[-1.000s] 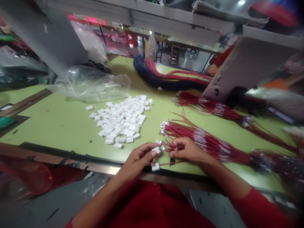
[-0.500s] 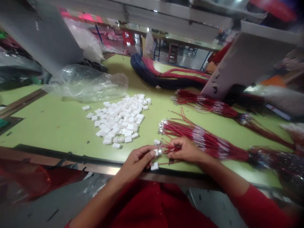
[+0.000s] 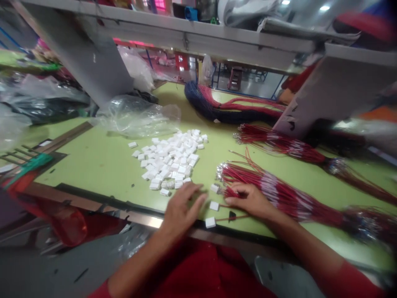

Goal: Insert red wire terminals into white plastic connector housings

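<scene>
Green tangle (image 3: 37, 162): at the left edge of the yellow-green surface (image 3: 99, 165), too blurred to name.
Clear bag (image 3: 139, 118): crumpled plastic, lying behind the white pile and to its left.
White pile (image 3: 172, 159): many small blocks heaped loosely on the surface, some apart at the edges.
Left hand (image 3: 182, 207): fingers open, thumb apart from the rest, nothing seen between them; near the front right edge of the pile.
Coil (image 3: 201, 105): dark blue and pink wires, well back on the surface.
Far block (image 3: 214, 188): white, between the hands, just beside the right fingers.
Middle block (image 3: 214, 205): white, in front of it, with a red wire at its right end.
Near block (image 3: 210, 222): white, closest to the front edge, also wired.
Right hand (image 3: 252, 201): fingers closed on short red wires (image 3: 228, 192).
Front bundle (image 3: 281, 191): red, behind the right hand, metal ends leftward.
Rear bundle (image 3: 282, 142): red too, farther back.
</scene>
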Demonstrator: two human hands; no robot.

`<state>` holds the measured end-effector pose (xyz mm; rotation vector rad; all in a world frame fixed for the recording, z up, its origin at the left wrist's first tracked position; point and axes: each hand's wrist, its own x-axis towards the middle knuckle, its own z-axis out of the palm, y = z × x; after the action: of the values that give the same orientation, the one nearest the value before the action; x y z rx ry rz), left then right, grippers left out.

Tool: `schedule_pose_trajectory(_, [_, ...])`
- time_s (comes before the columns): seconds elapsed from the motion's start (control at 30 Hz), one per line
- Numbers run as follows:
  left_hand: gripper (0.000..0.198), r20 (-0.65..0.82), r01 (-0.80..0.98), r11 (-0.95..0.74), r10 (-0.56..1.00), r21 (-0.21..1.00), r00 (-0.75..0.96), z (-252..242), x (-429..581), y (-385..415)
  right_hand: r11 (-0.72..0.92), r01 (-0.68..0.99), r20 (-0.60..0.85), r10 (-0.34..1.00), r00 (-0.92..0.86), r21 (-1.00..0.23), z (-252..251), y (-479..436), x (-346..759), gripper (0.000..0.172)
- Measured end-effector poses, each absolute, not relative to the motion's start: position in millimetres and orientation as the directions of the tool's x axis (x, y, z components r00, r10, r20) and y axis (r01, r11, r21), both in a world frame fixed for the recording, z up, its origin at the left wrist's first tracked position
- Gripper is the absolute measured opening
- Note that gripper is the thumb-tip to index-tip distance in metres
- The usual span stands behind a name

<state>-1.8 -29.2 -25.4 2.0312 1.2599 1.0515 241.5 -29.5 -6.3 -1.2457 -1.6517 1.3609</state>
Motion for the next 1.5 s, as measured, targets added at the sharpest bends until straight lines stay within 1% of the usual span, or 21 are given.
schedule_pose_trajectory(0.03, [0.028,0.439,0.630,-0.468,0.872,0.620,0.216,-27,-10,-21,-0.026,0.274,-0.115,0.942,-0.316,-0.961,-6,-29,242,0.034])
schedule_pose_trajectory(0.07, [0.027,0.505,0.733,-0.479,0.836,0.484,0.212,-29,-17,-13,-0.073,0.278,-0.162,0.937,-0.310,-0.958,-5,-29,242,0.035])
schedule_pose_trajectory(0.13, [0.023,0.568,0.832,-0.482,0.780,0.275,0.264,-32,-27,-1,-0.158,0.264,-0.241,0.916,-0.320,-0.952,-3,-30,240,0.038])
schedule_pose_trajectory(0.17, [0.022,0.575,0.846,-0.489,0.762,0.213,0.296,-33,-30,3,-0.183,0.253,-0.263,0.906,-0.332,-0.950,-1,-30,240,0.040])
schedule_pose_trajectory(0.2, [0.021,0.579,0.847,-0.499,0.751,0.182,0.319,-33,-31,4,-0.197,0.244,-0.274,0.898,-0.344,-0.950,1,-30,239,0.041])
schedule_pose_trajectory(0.23, [0.020,0.579,0.842,-0.510,0.746,0.177,0.331,-33,-31,4,-0.202,0.238,-0.279,0.891,-0.357,-0.950,2,-30,238,0.042])
schedule_pose_trajectory(0.27, [0.019,0.575,0.831,-0.520,0.748,0.200,0.330,-32,-29,1,-0.201,0.235,-0.279,0.886,-0.370,-0.951,4,-30,237,0.043])
schedule_pose_trajectory(0.3, [0.018,0.564,0.809,-0.530,0.761,0.254,0.322,-31,-27,-3,-0.198,0.235,-0.277,0.883,-0.378,-0.952,5,-30,237,0.043])
schedule_pose_trajectory(0.33, [0.016,0.540,0.772,-0.538,0.783,0.338,0.309,-30,-24,-8,-0.198,0.235,-0.278,0.882,-0.381,-0.952,5,-30,237,0.044])
schedule_pose_trajectory(0.4, [0.014,0.436,0.647,-0.508,0.853,0.569,0.287,-29,-17,-19,-0.209,0.237,-0.287,0.885,-0.368,-0.949,3,-30,237,0.044])
schedule_pose_trajectory(0.47, [0.015,0.257,0.466,-0.366,0.924,0.805,0.281,-28,-8,-30,-0.209,0.239,-0.283,0.898,-0.337,-0.948,-1,-30,238,0.043])
schedule_pose_trajectory(0.5, [0.016,0.159,0.370,-0.261,0.946,0.892,0.283,-28,-3,-34,-0.202,0.237,-0.274,0.906,-0.323,-0.950,-2,-30,238,0.043])
schedule_pose_trajectory(0.57, [0.019,-0.008,0.189,-0.047,0.960,0.981,0.281,-28,5,-40,-0.186,0.226,-0.251,0.919,-0.305,-0.956,-4,-31,238,0.042])
schedule_pose_trajectory(0.6, [0.022,-0.065,0.107,0.036,0.958,0.994,0.281,-28,8,-41,-0.180,0.220,-0.242,0.922,-0.303,-0.959,-4,-32,238,0.042])
schedule_pose_trajectory(0.67, [0.026,-0.129,-0.023,0.142,0.947,0.990,0.293,-28,13,-43,-0.169,0.209,-0.230,0.921,-0.315,-0.963,-2,-33,237,0.043])
schedule_pose_trajectory(0.77, [0.024,-0.142,-0.144,0.198,0.934,0.970,0.327,-30,15,-43,-0.159,0.210,-0.226,0.908,-0.353,-0.965,1,-34,237,0.043])
schedule_pose_trajectory(0.9, [0.026,-0.177,-0.223,0.251,0.936,0.942,0.305,-32,13,-42,-0.170,0.221,-0.245,0.892,-0.380,-0.960,4,-35,236,0.040])
schedule_pose_trajectory(1.03, [0.031,-0.223,-0.242,0.298,0.929,0.923,0.294,-31,12,-42,-0.183,0.228,-0.263,0.880,-0.396,-0.956,4,-36,236,0.041])
schedule_pose_trajectory(1.17, [0.027,-0.180,-0.217,0.249,0.939,0.944,0.294,-29,13,-42,-0.183,0.238,-0.271,0.866,-0.420,-0.954,4,-36,237,0.040])
schedule_pose_trajectory(1.37, [0.027,-0.145,-0.177,0.206,0.941,0.962,0.305,-32,13,-41,-0.191,0.258,-0.291,0.851,-0.438,-0.947,7,-37,237,0.041])
schedule_pose_trajectory(1.5, [0.024,-0.097,-0.126,0.135,0.958,0.983,0.270,-32,11,-40,-0.199,0.267,-0.304,0.844,-0.442,-0.943,8,-37,236,0.039])
